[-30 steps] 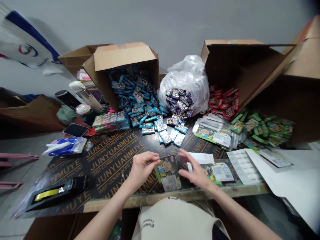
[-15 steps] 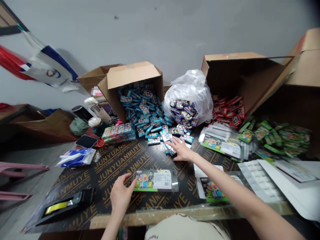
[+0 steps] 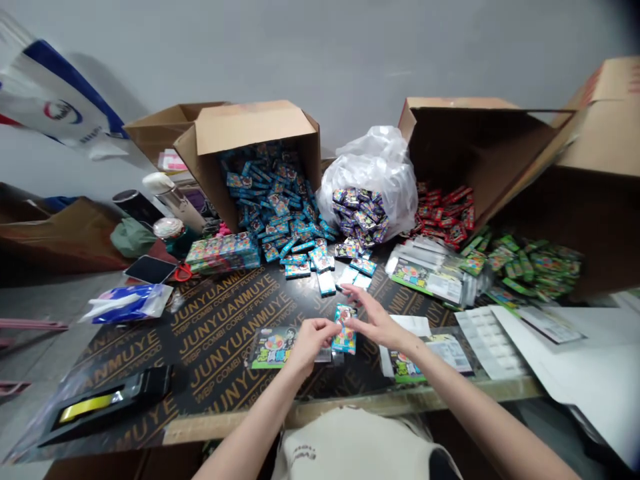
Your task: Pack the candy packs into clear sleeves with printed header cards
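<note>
My left hand and my right hand meet above the black plywood board. Between their fingertips is a small blue candy packet, upright and pinched by both hands. Just below my left hand, a green-edged card in a clear sleeve lies flat on the board, partly hidden by that hand. Another green card in a sleeve lies to the right, below my right wrist. Loose blue packets lie scattered just beyond my fingers.
Tipped cardboard boxes spill blue packets across the board's far side. Purple packets lie against a clear plastic bag, with red and green piles to the right. White sheets cover the right side. A phone lies at the left.
My right hand has come back from the loose packets with a blue packet. Both hands now meet over the board, and the sleeved card lies left of them. The view has shifted slightly.
</note>
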Tool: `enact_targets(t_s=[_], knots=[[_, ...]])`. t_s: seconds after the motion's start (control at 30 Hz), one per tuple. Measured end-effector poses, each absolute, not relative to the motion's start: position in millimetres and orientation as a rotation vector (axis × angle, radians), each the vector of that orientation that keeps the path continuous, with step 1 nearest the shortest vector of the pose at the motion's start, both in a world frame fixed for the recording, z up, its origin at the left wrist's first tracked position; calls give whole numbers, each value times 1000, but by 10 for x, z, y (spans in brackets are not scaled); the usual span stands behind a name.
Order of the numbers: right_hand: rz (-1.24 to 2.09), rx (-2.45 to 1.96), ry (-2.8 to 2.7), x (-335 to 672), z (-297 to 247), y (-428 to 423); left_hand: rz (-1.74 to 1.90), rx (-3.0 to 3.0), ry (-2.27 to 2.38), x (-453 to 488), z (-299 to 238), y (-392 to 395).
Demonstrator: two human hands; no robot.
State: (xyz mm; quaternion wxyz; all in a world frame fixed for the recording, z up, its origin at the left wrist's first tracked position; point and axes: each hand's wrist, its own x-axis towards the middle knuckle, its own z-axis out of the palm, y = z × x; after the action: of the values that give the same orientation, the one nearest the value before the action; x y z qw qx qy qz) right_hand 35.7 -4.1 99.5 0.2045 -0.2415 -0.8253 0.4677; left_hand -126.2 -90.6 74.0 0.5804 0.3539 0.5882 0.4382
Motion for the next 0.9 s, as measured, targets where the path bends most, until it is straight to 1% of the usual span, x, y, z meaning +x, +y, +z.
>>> enact_targets(t_s=[0.13, 0.23, 0.3, 0.37, 0.47, 0.53, 0.57, 0.8, 0.9], knots=[[974, -698, -2313, 437, 878, -169, 1085, 694, 1410, -1189, 698, -870], [867, -659, -2368, 439, 787, -249, 1024, 803, 1425, -1252, 690, -917], [818, -696, -2340, 448, 719, -259, 978, 1052, 1483, -1361, 675, -985], [764, -751, -2336, 476, 636, -230, 880, 1440, 1578, -1509, 634, -1068], [703, -809, -2430, 531, 511, -173, 540, 1949, 1695, -1707, 530, -1175], [694, -811, -2509, 554, 461, -171, 370, 2080, 1740, -1771, 459, -1211], [698, -804, -2535, 558, 453, -185, 346, 2105, 1758, -1782, 432, -1218], [930, -651, -2534, 525, 545, -353, 523, 2071, 1848, -1787, 463, -1140], [975, -678, -2485, 524, 571, -309, 533, 2123, 1791, -1804, 535, -1096]])
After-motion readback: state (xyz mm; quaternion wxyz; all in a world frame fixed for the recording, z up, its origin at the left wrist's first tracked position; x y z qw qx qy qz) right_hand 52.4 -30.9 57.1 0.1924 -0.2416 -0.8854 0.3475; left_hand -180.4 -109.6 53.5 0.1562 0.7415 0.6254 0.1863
